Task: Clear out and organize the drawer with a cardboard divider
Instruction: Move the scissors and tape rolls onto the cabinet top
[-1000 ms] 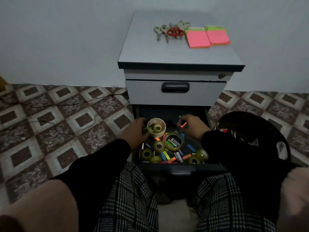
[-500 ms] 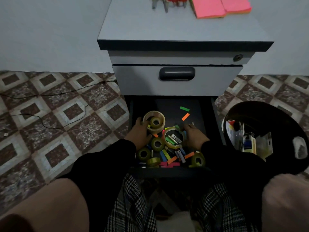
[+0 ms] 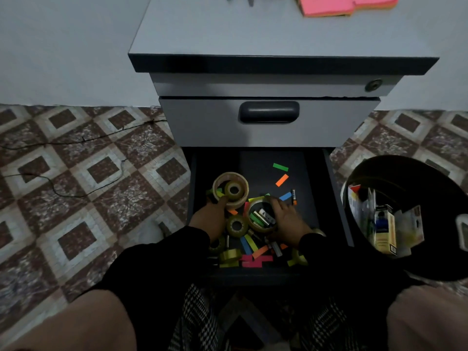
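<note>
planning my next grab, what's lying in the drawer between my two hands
In the head view, between the left hand and right hand: a small tape roll, an orange paper strip and a wide tape ring.

The open bottom drawer [image 3: 314, 178] is positioned below the closed grey drawer front [image 3: 268, 122]. Inside it, the wide beige tape roll [image 3: 229, 190] is located just beyond the left hand [image 3: 210, 220]. The second wide tape ring [image 3: 260, 216] is gripped by the right hand [image 3: 287, 220]. The small yellowish tape roll [image 3: 237, 225] lies between both hands. The round black bin [image 3: 405, 219] stands to the right of the right hand.
</note>
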The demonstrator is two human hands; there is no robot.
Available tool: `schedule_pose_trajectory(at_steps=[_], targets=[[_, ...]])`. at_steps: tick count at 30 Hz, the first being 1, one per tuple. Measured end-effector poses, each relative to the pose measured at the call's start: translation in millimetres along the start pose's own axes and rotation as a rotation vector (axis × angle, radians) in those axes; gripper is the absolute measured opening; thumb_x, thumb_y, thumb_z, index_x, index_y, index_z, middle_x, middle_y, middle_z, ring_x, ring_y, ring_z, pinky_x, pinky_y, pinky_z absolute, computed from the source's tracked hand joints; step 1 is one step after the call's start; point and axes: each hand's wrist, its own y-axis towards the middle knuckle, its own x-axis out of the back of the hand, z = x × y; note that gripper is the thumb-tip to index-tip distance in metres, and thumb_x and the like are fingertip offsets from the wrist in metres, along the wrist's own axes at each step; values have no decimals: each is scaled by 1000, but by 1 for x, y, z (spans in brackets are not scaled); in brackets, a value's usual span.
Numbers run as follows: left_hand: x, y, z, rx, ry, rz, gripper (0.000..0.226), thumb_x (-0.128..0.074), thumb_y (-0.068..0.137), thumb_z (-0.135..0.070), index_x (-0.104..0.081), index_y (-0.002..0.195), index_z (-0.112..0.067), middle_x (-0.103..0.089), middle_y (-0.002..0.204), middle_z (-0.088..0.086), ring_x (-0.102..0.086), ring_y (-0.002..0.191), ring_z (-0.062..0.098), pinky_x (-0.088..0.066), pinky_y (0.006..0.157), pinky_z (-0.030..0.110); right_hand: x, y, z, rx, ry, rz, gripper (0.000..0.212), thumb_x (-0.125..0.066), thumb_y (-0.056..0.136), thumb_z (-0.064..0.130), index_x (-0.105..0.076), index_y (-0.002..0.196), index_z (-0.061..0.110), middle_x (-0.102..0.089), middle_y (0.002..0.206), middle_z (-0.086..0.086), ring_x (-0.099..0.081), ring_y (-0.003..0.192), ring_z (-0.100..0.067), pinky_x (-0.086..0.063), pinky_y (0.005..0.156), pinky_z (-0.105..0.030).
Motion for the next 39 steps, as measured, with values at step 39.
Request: schedule_pose_trajectory(at_steps=[39], targets=[[115,-96,-21,-148,-180,-401,41,-29,103,-17,-26,143,-22,-37,131,16,-51,97,34,-41,74,34,136,-61,53,-39,-92,-285,99,-79,67,37,-22,144,12,-28,141,-11,-29,129,-31,-34,105,-40]])
